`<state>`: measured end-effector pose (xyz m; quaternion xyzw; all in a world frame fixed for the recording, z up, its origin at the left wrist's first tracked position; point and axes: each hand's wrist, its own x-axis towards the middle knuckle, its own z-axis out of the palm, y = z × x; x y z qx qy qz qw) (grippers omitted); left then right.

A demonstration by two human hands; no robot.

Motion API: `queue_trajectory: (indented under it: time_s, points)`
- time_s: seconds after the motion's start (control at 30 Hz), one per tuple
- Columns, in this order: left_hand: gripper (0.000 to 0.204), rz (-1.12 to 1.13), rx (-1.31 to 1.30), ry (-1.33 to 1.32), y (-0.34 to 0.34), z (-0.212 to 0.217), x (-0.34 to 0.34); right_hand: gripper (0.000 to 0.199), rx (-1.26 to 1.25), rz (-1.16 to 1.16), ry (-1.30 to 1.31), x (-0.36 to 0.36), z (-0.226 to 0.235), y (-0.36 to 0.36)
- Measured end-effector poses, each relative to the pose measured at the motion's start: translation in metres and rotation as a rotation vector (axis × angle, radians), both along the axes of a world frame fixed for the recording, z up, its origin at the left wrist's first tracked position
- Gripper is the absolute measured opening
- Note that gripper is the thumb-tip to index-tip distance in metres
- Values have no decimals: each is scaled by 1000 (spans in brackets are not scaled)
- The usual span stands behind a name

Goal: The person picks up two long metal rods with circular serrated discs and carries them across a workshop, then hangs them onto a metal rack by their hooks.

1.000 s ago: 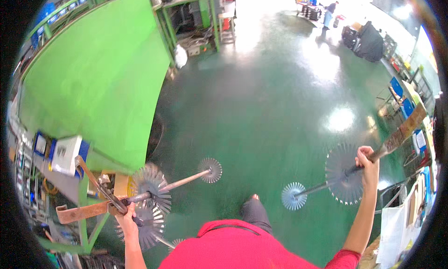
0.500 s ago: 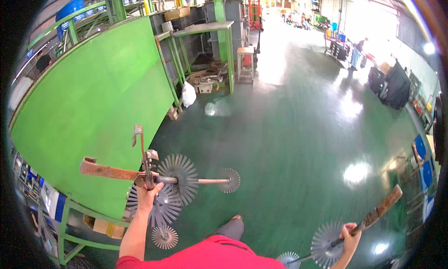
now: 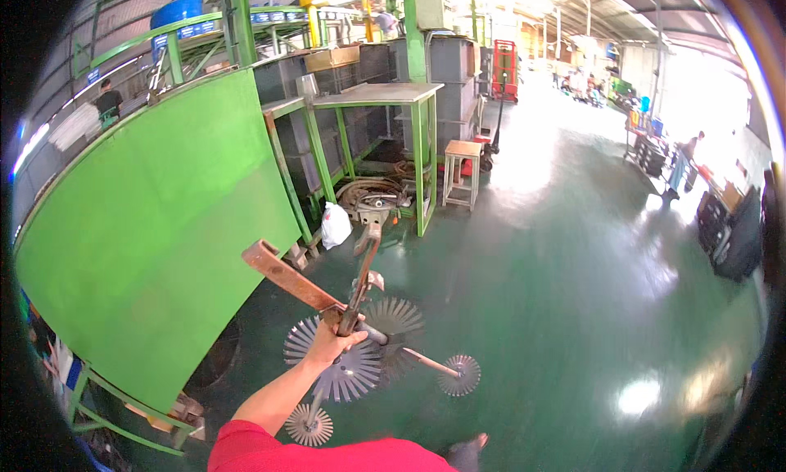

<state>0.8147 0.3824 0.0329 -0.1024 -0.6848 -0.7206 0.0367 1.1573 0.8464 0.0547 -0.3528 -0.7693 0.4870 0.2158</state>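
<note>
Rusty bar (image 3: 288,277) and wrench (image 3: 361,275) sit together in left hand (image 3: 327,341), fingers closed tight around both plus the shaft w/ toothed discs (image 3: 352,365), above green floor (image 3: 573,308). Right hand is not in view. Keep wrist firm, load low, away from green panel (image 3: 155,234).

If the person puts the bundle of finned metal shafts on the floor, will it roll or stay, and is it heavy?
The shafts look like stiff metal, so probably heavy; the left hand grips them together with rusty bars. Round finned discs may let a single shaft roll.
</note>
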Motion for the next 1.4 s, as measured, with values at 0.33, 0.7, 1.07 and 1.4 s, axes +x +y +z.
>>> queue_trajectory:
  time_s: [0.33,0.7,1.07,1.4]
  points:
    - [28,-35,-23,8,27,-26,-80,22,-4,236,11,-185,-19,42]
    - [29,84,-69,31,237,18,-312,21,-21,393,3,-490,17,251]
    - [31,207,-53,-56,483,52,-600,20,-16,376,-5,-788,58,524]
    - [31,320,-233,-32,705,100,-838,19,18,207,16,-973,99,811]
